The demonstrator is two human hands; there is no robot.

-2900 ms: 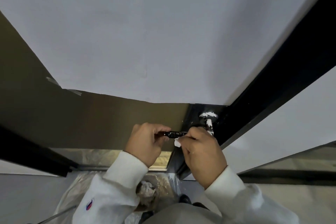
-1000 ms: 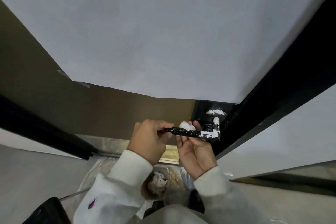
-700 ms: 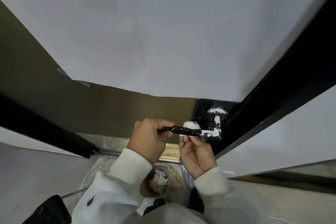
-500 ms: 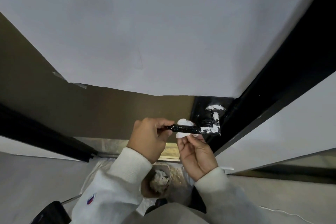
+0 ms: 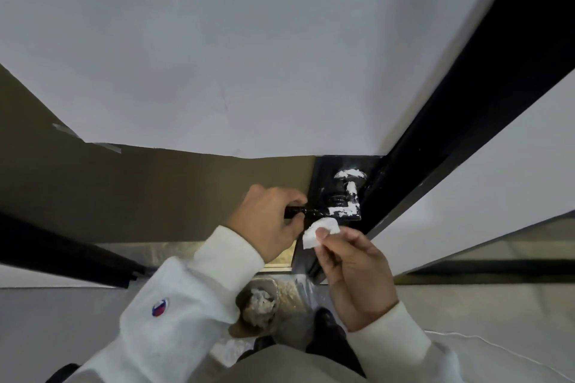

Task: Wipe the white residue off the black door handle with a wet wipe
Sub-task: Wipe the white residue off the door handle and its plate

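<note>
Our right hand [image 5: 348, 270] has pulled the pinched wet wipe [image 5: 320, 231] off the door handle [image 5: 329, 211]. Our left hand [image 5: 270, 221] still grips its end. White residue [image 5: 340, 211] remains; wiping continues.

A person seen from above wears a white long-sleeved sweatshirt with ribbed, cream-toned cuffs at both wrists, from which the bare left hand [image 5: 270, 221] and right hand [image 5: 351, 274] emerge. The left sleeve [image 5: 174, 320] carries a small round embroidered logo [image 5: 160, 307] in red, white and blue, set partway up the forearm. At the near edge, light beige trousers [image 5: 280, 364] show between the sleeves, with a dark shoe [image 5: 323, 317] just beyond them.
</note>
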